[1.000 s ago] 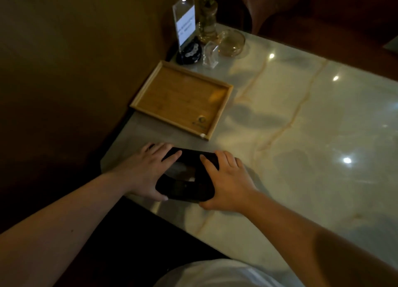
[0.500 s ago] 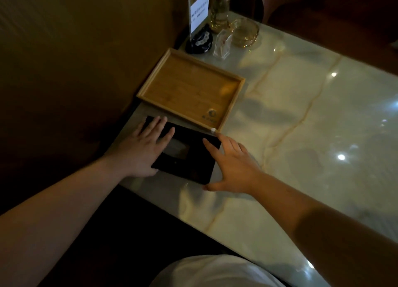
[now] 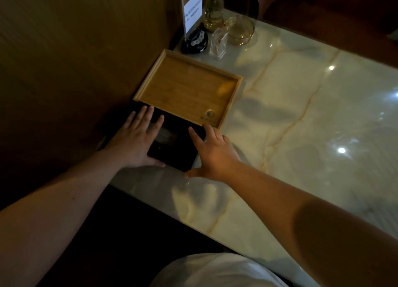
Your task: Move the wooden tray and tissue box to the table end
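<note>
Both hands, left (image 3: 137, 140) and right (image 3: 212, 153), lie open, flat on the box (image 3: 172, 144); press evenly, sliding toward the tray (image 3: 187, 88) at 12 o'clock.

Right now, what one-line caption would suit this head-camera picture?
Two hands, left hand and right hand, press a black tissue box against a wooden tray on a marble table.

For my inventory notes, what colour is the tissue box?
Black, a flat rectangular tissue box; seen in the head view.

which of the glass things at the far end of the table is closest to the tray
The small clear holder, just past the tray's far edge. The round glass bowl and the vase stand farther back.
</note>
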